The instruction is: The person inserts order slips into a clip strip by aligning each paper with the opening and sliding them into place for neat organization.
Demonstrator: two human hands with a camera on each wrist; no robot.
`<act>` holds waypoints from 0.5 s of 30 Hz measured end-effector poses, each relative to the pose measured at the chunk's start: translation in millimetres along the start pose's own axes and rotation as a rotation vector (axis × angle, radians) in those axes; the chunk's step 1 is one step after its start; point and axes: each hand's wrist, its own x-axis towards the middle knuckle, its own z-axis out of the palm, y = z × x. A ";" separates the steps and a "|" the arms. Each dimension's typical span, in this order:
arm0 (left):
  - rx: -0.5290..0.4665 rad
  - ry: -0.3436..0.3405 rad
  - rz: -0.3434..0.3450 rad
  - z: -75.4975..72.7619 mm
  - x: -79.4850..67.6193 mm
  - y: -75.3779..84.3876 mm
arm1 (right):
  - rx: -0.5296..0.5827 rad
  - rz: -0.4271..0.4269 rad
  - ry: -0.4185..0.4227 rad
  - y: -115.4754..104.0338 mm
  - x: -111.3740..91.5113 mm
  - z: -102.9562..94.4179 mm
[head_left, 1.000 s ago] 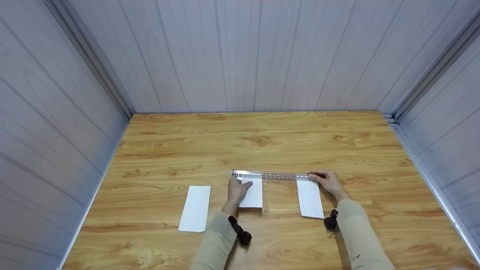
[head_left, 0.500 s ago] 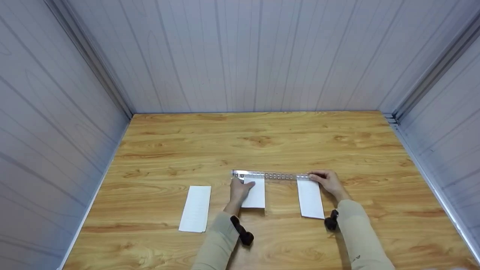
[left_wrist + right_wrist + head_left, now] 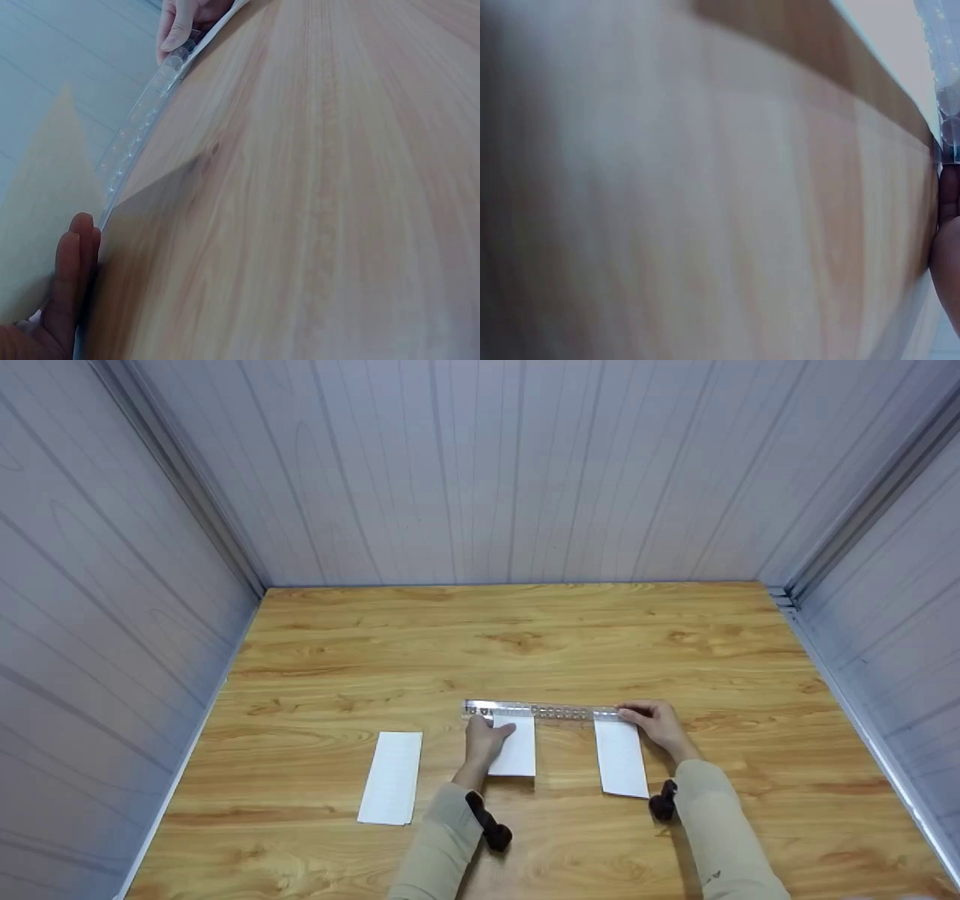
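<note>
- The middle sheet, white, lies just below and right of the centre of the frame; against the frames from one second and half a second ago it has slid a little rightward, narrowing its gap to the right sheet.
- The left hand has travelled right with it and holds the middle sheet, thumb across the top face; the near edge stands off the wood, casting a shadow.
- The clear ruler runs sideways along the upper ends of both sheets, in the same place as before, with more of its left end now uncovered.
- The right hand, unmoved, pinches the ruler's right end, beside the top of the right sheet.
- The left sheet lies as before, apart from the others at lower left of centre.
- Writing: dark marks at the ruler's left end and faint lines on the left sheet are too small to read.
- All lie on the wood-grain tabletop, under pale panelled walls.
</note>
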 end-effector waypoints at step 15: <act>-0.004 0.007 0.030 6.4 -0.9 0.3 | -0.014 0.059 -0.013 -3.4 -0.7 -0.2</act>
